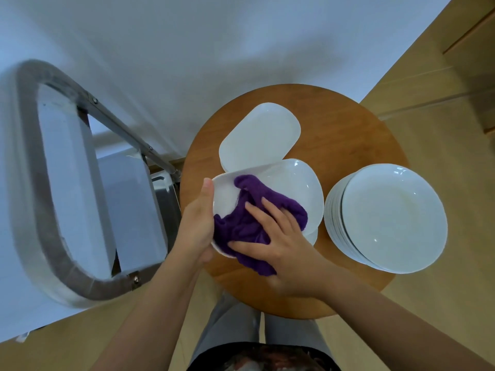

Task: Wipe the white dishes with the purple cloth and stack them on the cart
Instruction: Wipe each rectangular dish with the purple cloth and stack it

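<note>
My left hand (197, 223) grips the left rim of a white oval dish (292, 183), thumb on the upper edge, and holds it tilted above the round wooden table (348, 135). My right hand (278, 236) presses the purple cloth (241, 223) into the dish with spread fingers; part of the cloth hangs over the dish's near rim. A stack of white rectangular dishes (259, 135) lies behind it. A stack of round white plates (391, 218) stands at the table's right side.
The metal cart (53, 183) with its loop handle stands to the left, against a white wall; its tray (163, 194) shows beside the table. Wooden floor lies all around, and my legs are under the table's near edge.
</note>
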